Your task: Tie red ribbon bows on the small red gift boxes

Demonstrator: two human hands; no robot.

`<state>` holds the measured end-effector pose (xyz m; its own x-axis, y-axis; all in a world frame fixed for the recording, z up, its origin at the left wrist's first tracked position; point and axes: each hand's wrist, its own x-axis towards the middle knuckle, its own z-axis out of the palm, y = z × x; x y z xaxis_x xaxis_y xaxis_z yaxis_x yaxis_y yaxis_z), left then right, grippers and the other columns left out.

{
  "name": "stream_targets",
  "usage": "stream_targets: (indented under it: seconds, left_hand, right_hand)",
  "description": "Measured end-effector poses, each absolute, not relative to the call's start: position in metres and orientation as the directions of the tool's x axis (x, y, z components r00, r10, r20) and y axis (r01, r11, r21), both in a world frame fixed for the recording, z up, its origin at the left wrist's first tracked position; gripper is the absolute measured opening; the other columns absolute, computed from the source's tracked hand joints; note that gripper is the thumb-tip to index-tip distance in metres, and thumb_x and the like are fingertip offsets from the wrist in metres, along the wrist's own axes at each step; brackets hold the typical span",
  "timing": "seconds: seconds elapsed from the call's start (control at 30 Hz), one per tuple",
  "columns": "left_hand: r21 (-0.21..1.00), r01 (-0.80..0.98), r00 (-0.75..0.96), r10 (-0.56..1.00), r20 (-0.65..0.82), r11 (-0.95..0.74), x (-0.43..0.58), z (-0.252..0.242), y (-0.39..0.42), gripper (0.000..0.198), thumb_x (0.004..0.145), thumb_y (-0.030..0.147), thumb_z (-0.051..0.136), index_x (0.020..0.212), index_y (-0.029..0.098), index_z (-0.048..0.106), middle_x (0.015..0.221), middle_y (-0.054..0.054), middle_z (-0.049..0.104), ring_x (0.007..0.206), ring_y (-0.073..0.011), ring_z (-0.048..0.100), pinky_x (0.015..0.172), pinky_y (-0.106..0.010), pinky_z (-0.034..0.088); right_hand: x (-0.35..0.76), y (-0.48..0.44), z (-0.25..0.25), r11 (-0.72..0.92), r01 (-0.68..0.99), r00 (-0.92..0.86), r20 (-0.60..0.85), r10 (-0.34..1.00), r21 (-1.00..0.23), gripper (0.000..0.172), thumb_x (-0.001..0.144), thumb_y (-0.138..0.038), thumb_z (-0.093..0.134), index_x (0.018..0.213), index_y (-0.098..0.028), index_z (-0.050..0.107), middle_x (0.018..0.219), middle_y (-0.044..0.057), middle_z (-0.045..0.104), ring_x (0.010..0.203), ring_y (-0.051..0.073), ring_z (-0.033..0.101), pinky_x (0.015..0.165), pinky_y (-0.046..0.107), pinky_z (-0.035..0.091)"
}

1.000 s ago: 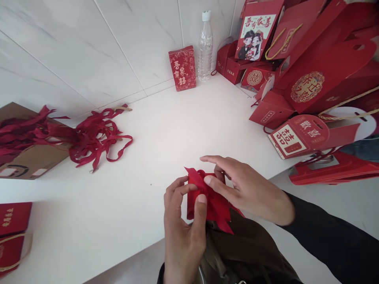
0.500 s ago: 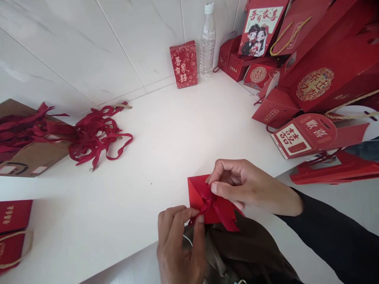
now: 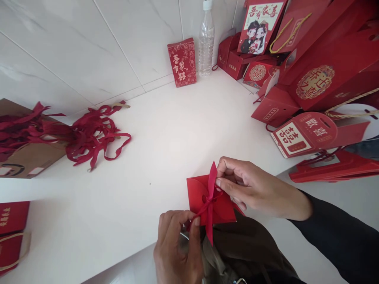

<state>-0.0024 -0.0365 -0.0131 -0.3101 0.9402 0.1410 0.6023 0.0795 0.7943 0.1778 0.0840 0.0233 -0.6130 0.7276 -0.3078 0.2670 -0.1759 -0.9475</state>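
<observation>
A small red gift box [image 3: 194,189] with curved flaps lies at the table's front edge, partly over my lap. Dark-red ribbon [image 3: 210,211] is knotted across its top, one tail standing up past the far edge and another hanging off the near side. Thumb and forefinger of my left hand [image 3: 179,246] pinch a strand of ribbon at the box's left corner. On the other side, my right hand [image 3: 244,187] is closed in a pinch on ribbon beside the knot, its other fingers curled over the box.
A pile of red ribbons [image 3: 91,136] spills from a brown carton [image 3: 35,159] at left. A red printed box [image 3: 182,63] and a clear bottle [image 3: 206,45] stand by the wall. Red gift boxes [image 3: 316,86] crowd the right side; a red bag [image 3: 13,217] sits at lower left.
My right hand has shifted slightly right, off the ribbon's upper part. A ribbon tail now stands upright, and the near tail hangs straight down. My left hand keeps its pinch.
</observation>
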Motion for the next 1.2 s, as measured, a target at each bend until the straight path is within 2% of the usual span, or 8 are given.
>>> stream_targets:
  seconds: [0.37, 0.43, 0.53, 0.63, 0.77, 0.9, 1.0, 1.2]
  left_hand:
    - [0.792, 0.607, -0.304, 0.94, 0.153, 0.068, -0.003, -0.012, -0.04, 0.013, 0.093, 0.018, 0.058, 0.081, 0.024, 0.059, 0.079, 0.0, 0.057, 0.077, -0.0168, 0.051, 0.068, -0.029, 0.04]
    - [0.816, 0.575, -0.335, 0.927, 0.169, 0.059, -0.001, -0.01, -0.041, 0.007, 0.091, 0.019, 0.059, 0.09, 0.025, 0.061, 0.089, -0.001, 0.06, 0.084, -0.0182, 0.054, 0.074, -0.031, 0.042]
    - [0.896, 0.442, -0.438, 0.883, 0.17, 0.047, 0.0, -0.005, -0.041, 0.018, 0.091, 0.019, 0.055, 0.106, 0.027, 0.061, 0.11, -0.004, 0.061, 0.104, -0.021, 0.056, 0.086, -0.033, 0.043]
    - [0.928, 0.356, -0.497, 0.863, 0.088, 0.111, -0.006, 0.001, -0.035, 0.013, 0.095, 0.022, 0.052, 0.099, 0.027, 0.062, 0.111, -0.003, 0.061, 0.113, -0.0206, 0.055, 0.092, -0.033, 0.042]
    - [0.899, 0.427, -0.327, 0.944, 0.051, 0.1, -0.012, 0.001, -0.021, 0.01, 0.094, 0.029, 0.059, 0.099, 0.031, 0.067, 0.117, -0.001, 0.06, 0.117, -0.0208, 0.055, 0.096, -0.035, 0.045]
    - [0.886, 0.456, -0.229, 0.973, 0.031, 0.079, -0.005, -0.004, -0.012, 0.017, 0.091, 0.029, 0.064, 0.106, 0.035, 0.067, 0.124, -0.002, 0.057, 0.121, -0.0229, 0.052, 0.101, -0.043, 0.048]
    - [0.879, 0.468, -0.22, 0.975, 0.023, 0.085, -0.001, -0.006, -0.012, 0.018, 0.091, 0.029, 0.064, 0.108, 0.035, 0.067, 0.128, -0.004, 0.055, 0.124, -0.0249, 0.05, 0.103, -0.048, 0.049]
    - [0.86, 0.508, -0.118, 0.993, 0.015, 0.047, -0.016, -0.003, -0.014, 0.022, 0.096, 0.028, 0.055, 0.112, 0.037, 0.067, 0.131, -0.004, 0.054, 0.125, -0.0244, 0.053, 0.095, -0.043, 0.054]
  right_hand:
    - [0.179, 0.084, 0.02, -0.19, 0.254, -0.597, -0.308, 0.741, -0.948, 0.017, 0.101, -0.03, 0.052, 0.086, -0.022, 0.047, 0.064, -0.007, 0.049, 0.05, 0.011, 0.05, 0.051, 0.025, 0.041]
    - [0.181, 0.082, 0.02, -0.129, 0.283, -0.57, -0.275, 0.774, -0.95, 0.013, 0.101, -0.033, 0.052, 0.095, -0.022, 0.053, 0.077, -0.002, 0.057, 0.058, 0.012, 0.055, 0.057, 0.026, 0.047]
    - [0.186, 0.077, 0.023, 0.034, 0.387, -0.448, -0.156, 0.88, -0.922, 0.021, 0.101, -0.036, 0.052, 0.119, -0.025, 0.054, 0.095, 0.002, 0.06, 0.067, 0.013, 0.058, 0.06, 0.026, 0.049]
    - [0.185, 0.068, 0.028, 0.148, 0.463, -0.343, -0.022, 0.939, -0.874, 0.013, 0.101, -0.036, 0.053, 0.107, -0.025, 0.057, 0.084, -0.001, 0.059, 0.065, 0.014, 0.054, 0.051, 0.024, 0.041]
    - [0.171, 0.059, 0.032, 0.256, 0.542, -0.422, 0.005, 0.907, -0.801, 0.023, 0.096, -0.04, 0.063, 0.081, -0.023, 0.057, 0.075, -0.003, 0.056, 0.065, 0.013, 0.053, 0.058, 0.026, 0.041]
    - [0.155, 0.061, 0.029, 0.309, 0.65, -0.444, -0.017, 0.896, -0.695, 0.012, 0.094, -0.029, 0.067, 0.088, -0.021, 0.059, 0.084, -0.003, 0.061, 0.068, 0.014, 0.055, 0.059, 0.027, 0.04]
    - [0.154, 0.064, 0.027, 0.287, 0.582, -0.491, -0.048, 0.87, -0.761, 0.01, 0.097, -0.015, 0.058, 0.09, -0.022, 0.06, 0.086, -0.003, 0.063, 0.071, 0.012, 0.058, 0.06, 0.025, 0.041]
    - [0.171, 0.067, 0.023, 0.199, 0.489, -0.419, -0.028, 0.908, -0.849, 0.012, 0.105, -0.027, 0.048, 0.112, -0.026, 0.058, 0.091, -0.005, 0.065, 0.069, 0.01, 0.058, 0.063, 0.022, 0.046]
